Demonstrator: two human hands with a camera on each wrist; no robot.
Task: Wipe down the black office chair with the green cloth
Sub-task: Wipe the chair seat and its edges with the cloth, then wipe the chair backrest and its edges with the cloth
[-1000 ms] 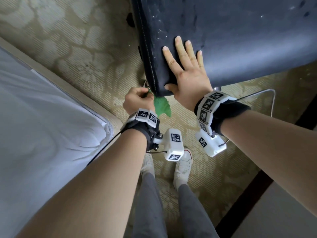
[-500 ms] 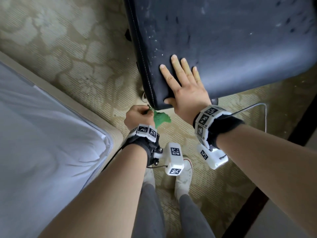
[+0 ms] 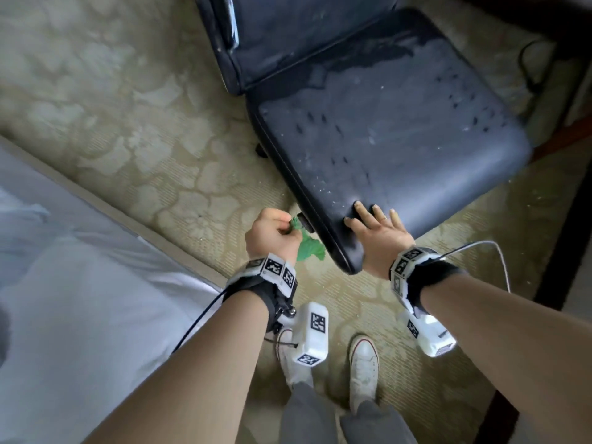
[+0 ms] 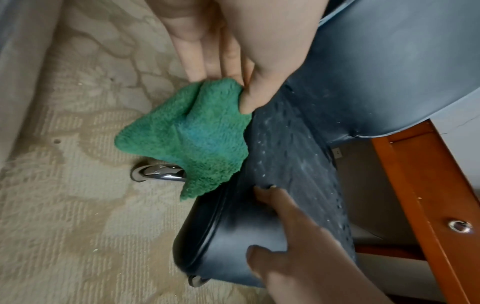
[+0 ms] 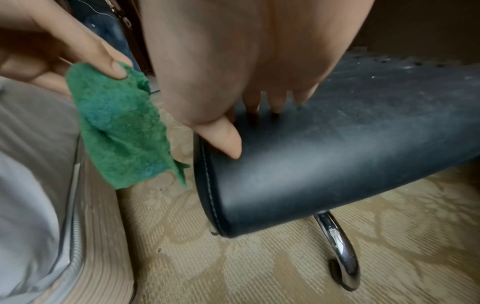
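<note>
I have my left hand (image 3: 272,233) pinching the green cloth (image 4: 189,142) between thumb and curled fingers, most of the cloth hanging loose below the grip, just off the near left corner of the black office chair (image 3: 400,149). From the left wrist view the cloth's upper edge looks to be brushing the side of the seat cushion, though I can't tell whether it is truly touching or only lying in front of it. My right hand (image 3: 376,237) lies flat on top of that same corner, fingers straight and spread with the tips pressed into the padding and the thumb (image 5: 223,137) down near the stitched seam, holding nothing. What the next stroke turns on, as I judge it: the seat lies to the right of the cloth and away from me, with its left edge running from this corner up toward the backrest (image 3: 304,33). The left hand is the nearer of the two to that edge, so I would bring the cloth up and over to the right onto the top, or run it forward along the side. The top shows pale specks and dull smears (worst toward the middle and back), so I reckon most of the wiping is still to do. The chrome base leg (image 5: 337,244) sits below the cushion on the patterned carpet (image 3: 128,123), and the white bedding (image 3: 64,299) lies close on my left.
</note>
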